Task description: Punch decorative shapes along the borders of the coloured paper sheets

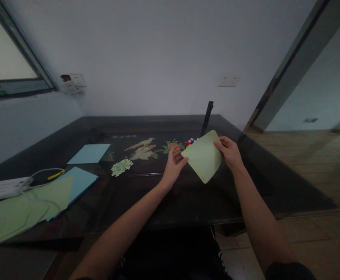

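A pale green sheet of paper [205, 157] is held up over the dark table, tilted so that one corner points down. My left hand [174, 165] pinches its left corner between thumb and fingers. On the opposite side, my right hand [229, 151] grips the right edge, thumb in front. Small marks or creases run along the paper's edges. Just behind it, partly hidden, sit small red, purple and green things with white spots [190, 142]. A black upright stick-like object [207, 118] rises behind the paper.
On the dark table [170, 206] lies a pile of small pale paper pieces [122, 167]. Leftward are a light blue sheet [89, 153], green sheets [55, 194] over blue ones, a white power strip [4, 189] with a cable, and a yellow object [55, 175]. A wall stands behind.
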Tool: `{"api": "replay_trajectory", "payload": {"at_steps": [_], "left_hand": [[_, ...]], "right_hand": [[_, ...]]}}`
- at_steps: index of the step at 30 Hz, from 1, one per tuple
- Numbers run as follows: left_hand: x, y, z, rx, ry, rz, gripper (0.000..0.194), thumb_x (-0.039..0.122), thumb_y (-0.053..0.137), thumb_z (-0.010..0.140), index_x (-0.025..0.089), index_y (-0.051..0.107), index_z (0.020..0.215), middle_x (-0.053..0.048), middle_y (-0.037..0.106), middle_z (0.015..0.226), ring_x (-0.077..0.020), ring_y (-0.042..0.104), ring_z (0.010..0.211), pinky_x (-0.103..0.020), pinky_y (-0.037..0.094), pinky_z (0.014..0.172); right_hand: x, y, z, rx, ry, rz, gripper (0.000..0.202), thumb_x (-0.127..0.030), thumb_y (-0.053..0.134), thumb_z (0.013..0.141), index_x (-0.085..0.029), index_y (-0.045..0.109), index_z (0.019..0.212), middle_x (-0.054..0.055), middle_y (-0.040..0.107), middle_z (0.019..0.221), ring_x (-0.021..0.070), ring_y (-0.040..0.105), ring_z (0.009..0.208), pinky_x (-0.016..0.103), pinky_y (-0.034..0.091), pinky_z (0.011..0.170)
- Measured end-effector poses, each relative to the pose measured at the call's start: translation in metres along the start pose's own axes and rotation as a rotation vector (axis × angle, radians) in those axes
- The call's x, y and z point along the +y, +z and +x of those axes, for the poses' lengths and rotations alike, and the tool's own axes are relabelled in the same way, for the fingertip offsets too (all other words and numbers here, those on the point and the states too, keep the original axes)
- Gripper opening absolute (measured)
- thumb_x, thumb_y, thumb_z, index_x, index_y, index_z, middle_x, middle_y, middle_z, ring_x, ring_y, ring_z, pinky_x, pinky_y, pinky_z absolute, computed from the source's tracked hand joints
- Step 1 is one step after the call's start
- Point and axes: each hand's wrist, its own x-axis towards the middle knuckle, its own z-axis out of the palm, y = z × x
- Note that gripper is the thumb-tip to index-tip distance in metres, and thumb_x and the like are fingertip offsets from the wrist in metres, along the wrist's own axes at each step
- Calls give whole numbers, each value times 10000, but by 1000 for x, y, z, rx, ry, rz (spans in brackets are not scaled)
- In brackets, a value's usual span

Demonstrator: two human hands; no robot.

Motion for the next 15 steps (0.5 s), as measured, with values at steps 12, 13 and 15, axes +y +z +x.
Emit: {"api": "replay_trajectory", "payload": {"at_steps": [12, 13, 15], "left_hand": [[66, -48, -13, 119, 186, 173, 243, 304, 584, 843, 156, 618, 1032, -79, 669, 1023, -219, 602, 1006, -356, 424, 945], [73, -55, -20, 94, 225, 269, 214, 298, 574, 854, 164, 623, 1013, -67, 662, 997, -208, 600, 978, -334, 433, 915], [81, -64, -39, 20, 236, 366, 175, 285, 549, 876, 177, 617, 995, -46, 645, 955, -188, 596, 921, -293, 448, 843]], "right_hand": [[-68, 74, -66, 49, -143, 254, 237, -393, 631, 790, -229, 542, 937, 25, 653, 878, 174, 627, 803, 296, 508, 722], [-70, 75, -75, 21, -132, 272, 254, -388, 626, 796, -229, 549, 979, 35, 664, 926, 183, 637, 846, 305, 511, 755], [-71, 77, -96, -46, -67, 318, 294, -383, 612, 813, -227, 555, 1055, 49, 675, 985, 200, 646, 912, 317, 514, 796]]}}
